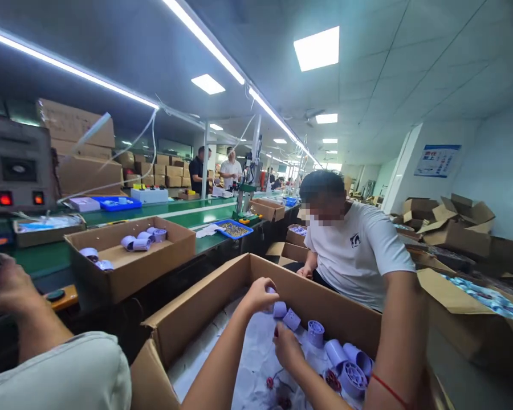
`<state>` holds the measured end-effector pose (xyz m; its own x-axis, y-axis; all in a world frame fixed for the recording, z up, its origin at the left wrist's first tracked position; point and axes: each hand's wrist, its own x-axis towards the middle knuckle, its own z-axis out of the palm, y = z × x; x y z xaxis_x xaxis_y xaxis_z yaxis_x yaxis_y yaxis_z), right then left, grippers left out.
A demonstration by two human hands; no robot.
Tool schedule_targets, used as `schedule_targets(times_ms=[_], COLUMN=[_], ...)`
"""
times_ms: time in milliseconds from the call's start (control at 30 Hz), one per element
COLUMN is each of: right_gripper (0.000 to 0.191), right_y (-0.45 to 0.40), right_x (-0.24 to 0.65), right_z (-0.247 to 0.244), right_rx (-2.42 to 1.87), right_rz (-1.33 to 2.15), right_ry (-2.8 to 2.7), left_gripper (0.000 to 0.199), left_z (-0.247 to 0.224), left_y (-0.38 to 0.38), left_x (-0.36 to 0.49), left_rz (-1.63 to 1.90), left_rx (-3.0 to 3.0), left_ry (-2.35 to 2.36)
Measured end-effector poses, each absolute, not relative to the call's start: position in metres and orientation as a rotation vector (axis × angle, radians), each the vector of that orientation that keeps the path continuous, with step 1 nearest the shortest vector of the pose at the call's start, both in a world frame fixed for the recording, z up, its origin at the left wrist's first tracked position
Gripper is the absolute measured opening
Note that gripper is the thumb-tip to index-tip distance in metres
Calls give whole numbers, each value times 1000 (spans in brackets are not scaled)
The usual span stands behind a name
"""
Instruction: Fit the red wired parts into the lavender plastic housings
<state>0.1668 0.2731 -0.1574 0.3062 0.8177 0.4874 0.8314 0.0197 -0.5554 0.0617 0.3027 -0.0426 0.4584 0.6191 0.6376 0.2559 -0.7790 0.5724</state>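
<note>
L hand [260, 299] in big box [196, 316], nr its far corner, fingers closed on purple cup [271, 291]. R hand [289, 347] also in box, fingers curled, can't tell if gripping. Other cups [336, 353] along box's R wall; co-worker's arm [397, 341] at R end.

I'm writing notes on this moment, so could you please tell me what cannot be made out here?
Head view:
Lavender plastic cylinder: partly hidden by the left hand.
Anything in the right hand: hidden by that hand.
Another person's hand: blurred, cut off by the left edge.
Wall poster: fine print too small.
</note>
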Motion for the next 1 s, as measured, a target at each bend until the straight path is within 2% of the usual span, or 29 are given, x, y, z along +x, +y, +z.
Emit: schedule_targets(times_ms=[67, 200, 267, 367, 467, 600, 733, 833, 1000], right_gripper=[17, 27, 36, 62, 69, 62, 52, 45, 56], right_y=[259, 226, 211, 195, 192, 195, 196, 198, 200], right_x=[168, 190, 203, 211, 208, 207, 214, 219, 217], right_z=[-144, -117, -110, -110, -116, -120, -118, -122, -130], right_rx=[-1652, -1317, -1145, -987, -861, -732, -801, -807, -798], right_rz=[-28, 75, 137, 275, 436, 537, 608, 647, 774], right_ry=[-1475, -1220, -1097, -992, -996, -1094, -1132, -1199, -1258], left_gripper=[14, 24, 25, 31, 42, 36, 33, 31, 27], left_z=[-42, -45, -48, -55, -63, -68, -67, -66, -68], left_y=[299, 277, 262, 248, 253, 280, 298, 301, 305], left_x=[58, 59, 62, 65, 61, 43, 23, 17, 13], left_rz=[1081, 686, 475, 234, 57, 140, 347, 365, 319], left_rx=[2205, 2027, 2012, 2082, 2087, 2030, 1891, 1833, 1809], left_ry=[649, 325, 171, 156, 241, 315, 287, 214, 216])
